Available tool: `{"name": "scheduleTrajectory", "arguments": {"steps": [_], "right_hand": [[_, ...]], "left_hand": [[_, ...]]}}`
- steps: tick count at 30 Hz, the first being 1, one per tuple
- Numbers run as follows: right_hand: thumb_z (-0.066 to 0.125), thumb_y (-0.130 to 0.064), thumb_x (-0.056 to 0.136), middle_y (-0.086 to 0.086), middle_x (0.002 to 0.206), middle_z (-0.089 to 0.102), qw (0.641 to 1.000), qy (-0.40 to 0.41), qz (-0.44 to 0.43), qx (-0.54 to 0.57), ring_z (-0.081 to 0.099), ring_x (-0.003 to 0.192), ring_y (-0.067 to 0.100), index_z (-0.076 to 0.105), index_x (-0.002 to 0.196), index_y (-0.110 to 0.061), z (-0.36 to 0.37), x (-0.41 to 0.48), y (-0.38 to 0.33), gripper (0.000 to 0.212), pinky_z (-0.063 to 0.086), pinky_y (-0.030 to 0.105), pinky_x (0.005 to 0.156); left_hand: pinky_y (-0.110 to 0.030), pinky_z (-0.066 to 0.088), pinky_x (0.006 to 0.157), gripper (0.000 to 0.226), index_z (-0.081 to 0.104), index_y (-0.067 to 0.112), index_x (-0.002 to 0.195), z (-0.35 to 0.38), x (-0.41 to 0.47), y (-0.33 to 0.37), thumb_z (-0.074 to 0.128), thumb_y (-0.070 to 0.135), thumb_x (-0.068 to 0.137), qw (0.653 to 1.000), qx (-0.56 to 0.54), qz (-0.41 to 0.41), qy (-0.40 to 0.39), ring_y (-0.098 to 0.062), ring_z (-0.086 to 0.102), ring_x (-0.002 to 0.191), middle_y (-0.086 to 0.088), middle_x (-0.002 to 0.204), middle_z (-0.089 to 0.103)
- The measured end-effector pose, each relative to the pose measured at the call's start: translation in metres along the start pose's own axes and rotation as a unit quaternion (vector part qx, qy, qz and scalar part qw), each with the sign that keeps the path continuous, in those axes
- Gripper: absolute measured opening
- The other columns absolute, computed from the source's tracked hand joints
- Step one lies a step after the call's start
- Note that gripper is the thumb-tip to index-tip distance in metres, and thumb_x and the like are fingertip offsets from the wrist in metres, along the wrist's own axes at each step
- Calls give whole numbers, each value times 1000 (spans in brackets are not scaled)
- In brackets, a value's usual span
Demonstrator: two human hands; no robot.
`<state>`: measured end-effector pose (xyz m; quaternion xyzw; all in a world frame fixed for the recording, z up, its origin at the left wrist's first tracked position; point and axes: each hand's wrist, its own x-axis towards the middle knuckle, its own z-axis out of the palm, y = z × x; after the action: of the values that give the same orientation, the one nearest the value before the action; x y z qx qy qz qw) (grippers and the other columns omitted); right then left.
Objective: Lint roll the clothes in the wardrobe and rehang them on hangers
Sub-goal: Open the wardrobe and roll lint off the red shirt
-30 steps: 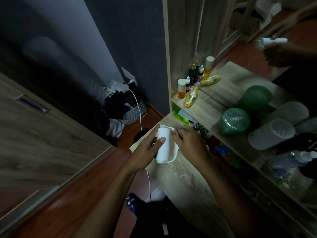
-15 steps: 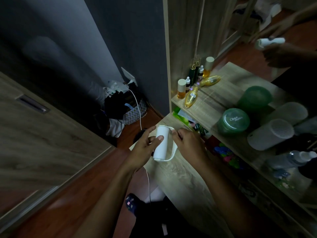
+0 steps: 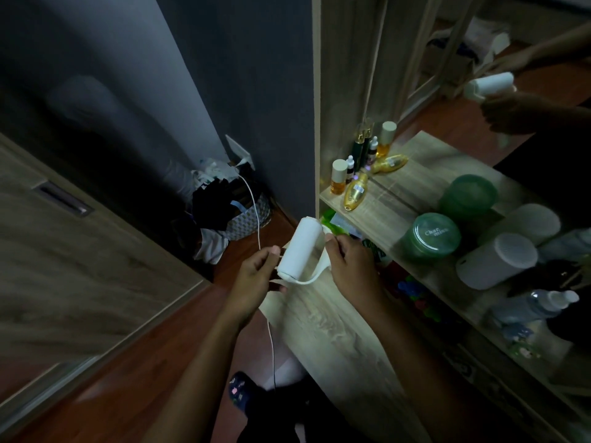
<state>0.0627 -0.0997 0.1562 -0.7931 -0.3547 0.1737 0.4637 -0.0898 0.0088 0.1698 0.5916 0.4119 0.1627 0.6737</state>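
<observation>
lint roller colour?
White: the lint roller has a white roll and a white handle. The head view shows it best, in front of the dark wall.

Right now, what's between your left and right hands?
Head view: the white cylindrical lint roller; left hand pinches its edge, right hand grips its handle.

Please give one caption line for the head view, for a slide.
The left hand and right hand hold a white lint roller at a wooden desk, beside bottles.

Jar on shelf; basket left.
</observation>
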Motion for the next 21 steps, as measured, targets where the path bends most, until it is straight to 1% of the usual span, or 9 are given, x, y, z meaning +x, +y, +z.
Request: {"name": "scheduleTrajectory", "arguments": {"steps": [2,4,7,9,12,14,17,19,21], "right_hand": [[48,-35,100,9,67,59,1000,-23,-4,10,61,65,23,52,74,-11,4,2,-11,35,53,45,61],[50,-39,98,5,65,58,997,-70,-5,28,61,64,22,49,76,-17,13,4,-22,31,52,46,62],[55,-44,92,2,72,60,991,-118,-21,64,63,69,21,51,85,-24,34,9,-42,21,53,45,67],[57,-43,90,7,80,63,988,-132,-33,78,65,72,22,54,92,-21,52,13,-60,22,53,41,67],[58,-31,96,12,87,65,979,-159,-38,122,67,65,18,54,101,-13,85,21,-93,19,54,29,61],[55,-31,98,9,86,65,972,-182,-35,143,66,58,14,51,107,-15,110,29,-116,19,51,27,60],[52,-32,99,7,84,67,967,-201,-27,156,64,55,11,47,110,-16,152,49,-153,20,48,24,58],[52,-30,100,9,82,67,964,-200,-27,172,62,54,11,46,106,-16,184,65,-180,16,48,24,56],[51,-29,100,9,77,66,962,-192,-20,196,58,47,11,46,103,-14,217,80,-207,16,46,25,51]], "left_hand": [[-39,57,64,22,67,11,98,-9,-2,4,51,26,101,1000,-6,19,20,-24,65,78,-15,94,64],[-34,56,60,20,67,9,104,-22,-2,8,55,24,99,998,-11,32,49,-25,66,77,-18,101,64],[-28,54,55,18,68,8,104,-47,-6,22,56,20,98,994,-20,53,95,-16,64,70,-11,92,67],[-25,53,55,20,68,6,105,-72,-8,32,56,20,98,991,-27,60,119,-14,62,70,-6,88,67],[-24,51,62,16,70,14,99,-116,-9,44,56,21,98,985,-2,104,138,-7,62,69,4,82,68],[-27,48,62,19,70,16,96,-148,-6,52,55,27,99,981,12,119,149,-5,58,63,8,72,65],[-23,43,51,37,68,3,103,-201,8,63,47,35,101,975,18,121,188,-10,56,55,-8,67,62],[-26,45,55,42,66,-1,104,-242,24,68,46,35,102,969,12,122,214,-23,59,60,-22,71,65],[-25,43,52,42,64,-6,99,-285,41,72,47,32,102,961,28,127,245,-27,60,62,-27,75,66]]}}
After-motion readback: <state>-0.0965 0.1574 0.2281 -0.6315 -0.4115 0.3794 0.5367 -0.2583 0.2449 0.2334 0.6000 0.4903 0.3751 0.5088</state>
